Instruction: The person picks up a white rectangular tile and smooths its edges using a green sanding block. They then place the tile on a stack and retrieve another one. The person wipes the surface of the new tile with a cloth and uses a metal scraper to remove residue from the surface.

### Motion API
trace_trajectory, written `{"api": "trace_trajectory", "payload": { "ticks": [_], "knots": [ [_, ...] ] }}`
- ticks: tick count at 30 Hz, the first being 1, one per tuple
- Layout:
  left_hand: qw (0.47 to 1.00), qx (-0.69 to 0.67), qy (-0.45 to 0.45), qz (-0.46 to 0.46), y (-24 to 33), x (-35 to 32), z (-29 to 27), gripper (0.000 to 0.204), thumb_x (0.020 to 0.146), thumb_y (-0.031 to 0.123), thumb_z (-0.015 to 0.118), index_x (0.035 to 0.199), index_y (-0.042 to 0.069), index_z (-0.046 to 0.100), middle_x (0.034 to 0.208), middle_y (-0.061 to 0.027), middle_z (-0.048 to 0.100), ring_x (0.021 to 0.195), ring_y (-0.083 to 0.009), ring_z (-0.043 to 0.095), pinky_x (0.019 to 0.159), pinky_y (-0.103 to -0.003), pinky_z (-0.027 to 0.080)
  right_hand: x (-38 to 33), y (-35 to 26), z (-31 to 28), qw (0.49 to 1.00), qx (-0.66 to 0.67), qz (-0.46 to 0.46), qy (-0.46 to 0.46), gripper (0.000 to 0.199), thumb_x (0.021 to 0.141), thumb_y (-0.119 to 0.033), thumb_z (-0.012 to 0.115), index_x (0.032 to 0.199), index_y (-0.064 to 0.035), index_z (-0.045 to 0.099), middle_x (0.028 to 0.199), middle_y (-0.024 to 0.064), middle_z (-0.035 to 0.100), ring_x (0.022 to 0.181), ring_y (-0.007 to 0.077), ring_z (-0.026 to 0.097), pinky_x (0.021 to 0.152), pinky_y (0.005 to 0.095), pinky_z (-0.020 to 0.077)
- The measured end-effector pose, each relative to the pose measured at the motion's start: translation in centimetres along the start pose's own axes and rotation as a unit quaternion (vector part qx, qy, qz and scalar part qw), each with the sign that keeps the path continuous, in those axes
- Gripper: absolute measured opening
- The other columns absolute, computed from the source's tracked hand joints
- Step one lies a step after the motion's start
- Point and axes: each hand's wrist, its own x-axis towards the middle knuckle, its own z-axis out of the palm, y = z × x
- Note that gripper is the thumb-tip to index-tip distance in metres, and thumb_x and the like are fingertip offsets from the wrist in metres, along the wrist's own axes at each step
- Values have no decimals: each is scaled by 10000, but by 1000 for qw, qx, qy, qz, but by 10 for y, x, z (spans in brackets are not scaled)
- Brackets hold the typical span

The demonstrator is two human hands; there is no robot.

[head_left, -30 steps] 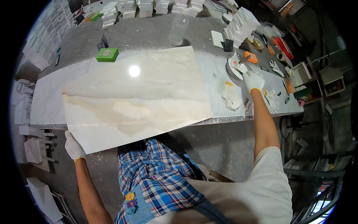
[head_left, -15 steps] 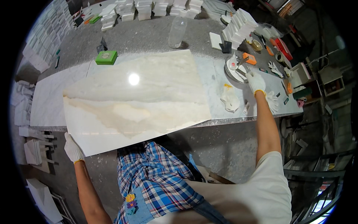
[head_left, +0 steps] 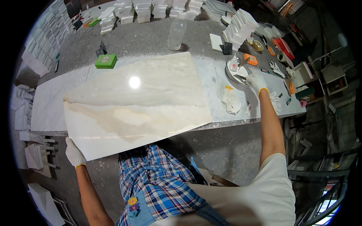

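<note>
Holding the big pale stone slab by its near corner, my left hand sits at about eight o'clock, gloved in white, fingers closed on the slab's edge. The slab lies across the grey workbench, its near side hanging out past the bench edge toward me, a bright lamp glare near its middle.

My right hand — also gloved — reaches out to two o'clock and closes on a small tool at the rim of a round plate; how tight the fingers are I cannot tell.

A crumpled white rag lies on the bench just beside the slab's right end. At eleven o'clock a green box sits just past the slab's far edge — a clear plastic bottle stands at twelve, stacks of white tiles beyond.
</note>
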Motion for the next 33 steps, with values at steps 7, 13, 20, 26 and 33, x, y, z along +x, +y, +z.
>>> {"api": "trace_trajectory", "payload": {
  "ticks": [7,13,20,26,33],
  "knots": [
    [1000,25,-1,5,-7,6,-3,760,970,617,454,996,-100,704,878,-140,722,764,-235,649,753,-383,498,6,-6,5,978,-182,-105,-14,145,792,-219,624,827,-85,668,902,172,687,819,400,650,741,481,523],
    [1000,21,11,-13,1,-2,-11,764,973,614,446,1032,-105,700,907,-150,731,792,-257,666,771,-392,500,22,-1,28,990,-39,-131,-26,183,838,-184,596,838,-17,670,783,171,660,654,242,619,599,384,472],
    [998,55,1,-1,0,-1,-10,778,971,629,427,1052,-95,700,940,-180,734,833,-288,678,799,-404,499,11,-3,26,999,18,-44,-14,232,854,-225,588,757,-32,673,654,39,614,520,134,527,455,333,371],
    [998,60,-1,-3,-4,6,-4,782,962,637,422,1058,-88,701,963,-186,736,868,-306,685,819,-411,494,-18,-28,5,962,231,146,-6,143,839,-181,633,841,-48,686,718,110,638,608,199,587,536,341,426],
    [998,55,-2,-13,22,-17,-2,761,945,616,441,1069,-90,697,979,-199,732,907,-316,682,843,-414,488,-53,-49,-3,887,438,142,28,145,931,-242,648,948,-101,678,681,-40,605,484,19,462,406,169,318]
  ]
}}
